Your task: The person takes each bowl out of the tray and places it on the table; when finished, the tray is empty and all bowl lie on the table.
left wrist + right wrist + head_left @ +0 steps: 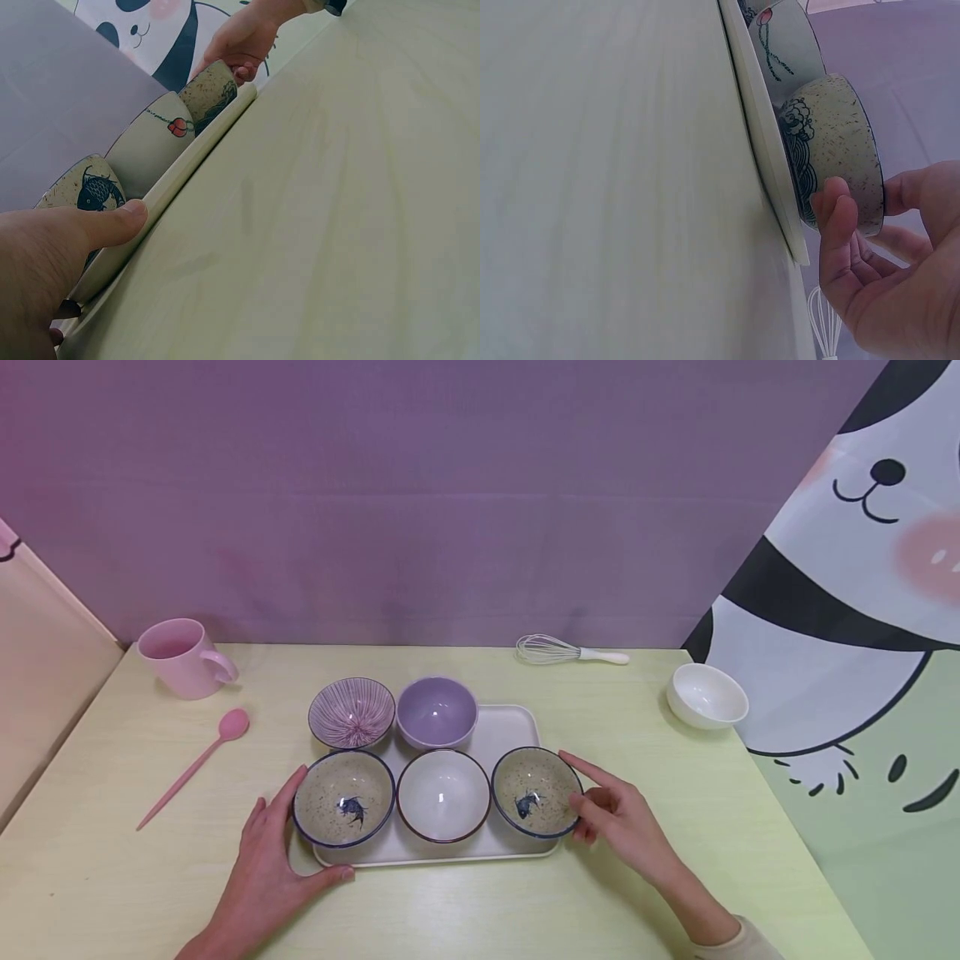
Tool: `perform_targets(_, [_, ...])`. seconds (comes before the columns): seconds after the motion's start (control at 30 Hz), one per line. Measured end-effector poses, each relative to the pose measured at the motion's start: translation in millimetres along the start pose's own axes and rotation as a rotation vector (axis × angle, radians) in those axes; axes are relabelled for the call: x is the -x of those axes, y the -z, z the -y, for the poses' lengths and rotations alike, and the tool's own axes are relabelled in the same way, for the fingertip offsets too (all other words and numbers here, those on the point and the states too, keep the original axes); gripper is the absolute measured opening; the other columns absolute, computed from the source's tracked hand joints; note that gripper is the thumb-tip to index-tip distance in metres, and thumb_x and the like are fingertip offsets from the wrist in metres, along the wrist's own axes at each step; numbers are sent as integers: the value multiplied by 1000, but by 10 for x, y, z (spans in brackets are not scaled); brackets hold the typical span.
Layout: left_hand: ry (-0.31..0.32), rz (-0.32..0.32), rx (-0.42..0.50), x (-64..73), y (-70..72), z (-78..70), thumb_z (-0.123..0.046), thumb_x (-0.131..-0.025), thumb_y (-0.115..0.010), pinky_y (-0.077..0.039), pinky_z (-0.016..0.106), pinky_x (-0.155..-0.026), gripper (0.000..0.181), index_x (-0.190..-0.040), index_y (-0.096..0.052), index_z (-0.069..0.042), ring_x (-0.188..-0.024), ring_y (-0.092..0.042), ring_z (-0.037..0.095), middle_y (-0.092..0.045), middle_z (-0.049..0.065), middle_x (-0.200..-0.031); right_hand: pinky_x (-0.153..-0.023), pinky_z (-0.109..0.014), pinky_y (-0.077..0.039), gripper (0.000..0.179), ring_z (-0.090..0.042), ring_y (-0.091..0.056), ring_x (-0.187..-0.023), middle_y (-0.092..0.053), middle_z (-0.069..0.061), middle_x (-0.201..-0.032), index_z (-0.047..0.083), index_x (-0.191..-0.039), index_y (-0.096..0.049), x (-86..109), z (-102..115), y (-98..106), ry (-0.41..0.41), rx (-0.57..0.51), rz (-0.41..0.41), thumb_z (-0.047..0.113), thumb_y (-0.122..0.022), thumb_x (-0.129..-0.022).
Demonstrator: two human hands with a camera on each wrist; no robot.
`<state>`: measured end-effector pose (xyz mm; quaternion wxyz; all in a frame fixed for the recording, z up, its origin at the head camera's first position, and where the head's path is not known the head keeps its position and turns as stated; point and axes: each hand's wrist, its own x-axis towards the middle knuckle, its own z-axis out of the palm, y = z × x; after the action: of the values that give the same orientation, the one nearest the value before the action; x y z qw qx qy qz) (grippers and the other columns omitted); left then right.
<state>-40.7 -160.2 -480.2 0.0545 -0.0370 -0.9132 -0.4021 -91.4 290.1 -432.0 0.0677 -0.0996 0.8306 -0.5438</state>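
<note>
My left hand [262, 868] spreads around the tray's front left corner, fingers along the left side of a speckled fish bowl [330, 793] and thumb by the tray's front edge. In the left wrist view that thumb [124, 223] lies in front of the bowl. At the other end, my right hand [618, 822] holds a second speckled fish bowl [536, 777] by its right side, thumb near the rim and fingers on the outer wall. Between them stands a white bowl [444, 795] with a dark rim. All three sit in the front row of the white tray [513, 731].
Behind stand a purple-striped bowl [351, 714] and a plain lilac bowl [437, 714]. Left on the table are a pink mug [180, 660] and a pink spoon [202, 756]. A whisk [570, 652] lies at the back, and a small white bowl [707, 696] stands right.
</note>
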Motion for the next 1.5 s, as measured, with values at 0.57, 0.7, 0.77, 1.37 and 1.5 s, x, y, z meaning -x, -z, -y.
perform_targets(0.57, [28,16,-6,2,4,5,-46,-67,-108,-22,81,-127,143,-178,-20,-22,-160,-18,64,-37,24,-175,-51,-32,-61,58,-21,-68,-58,-70,-11,-73,2,-161,-55,-37,35,5,-15,-17,-42,-7,-62,-104])
perform_targets(0.7, [30,17,-7,1,5,4,-47,-67,-107,-23,81,-127,143,-178,-20,-22,-160,-18,64,-36,24,-175,-50,-33,-61,57,-22,-67,-56,-70,-10,-71,1,-160,-56,-39,51,20,7,-18,-55,-8,-62,-103])
perform_targets(0.77, [30,17,-5,1,5,4,-47,-67,-107,-22,82,-127,143,-178,-20,-22,-160,-18,64,-37,24,-175,-49,-34,-61,57,-23,-67,-56,-70,-11,-71,1,-160,-57,-41,60,33,18,-22,-62,-8,-61,-103])
perform_targets(1.37, [20,13,-4,-1,-1,11,-47,-67,-107,-22,79,-128,143,-178,-20,-22,-160,-18,64,-37,25,-175,-52,-27,-58,56,-20,-66,-56,-69,-11,-69,1,-159,-57,-89,-6,248,-28,-23,-209,-8,-60,-104])
perform_targets(1.5, [8,2,-4,-1,-8,17,-47,-67,-107,-22,79,-129,143,-178,-21,-22,-160,-20,64,-38,25,-174,-53,-26,-58,56,-20,-67,-57,-69,-9,-69,3,-160,-57,-102,-42,309,-61,-32,-237,-7,-59,-105])
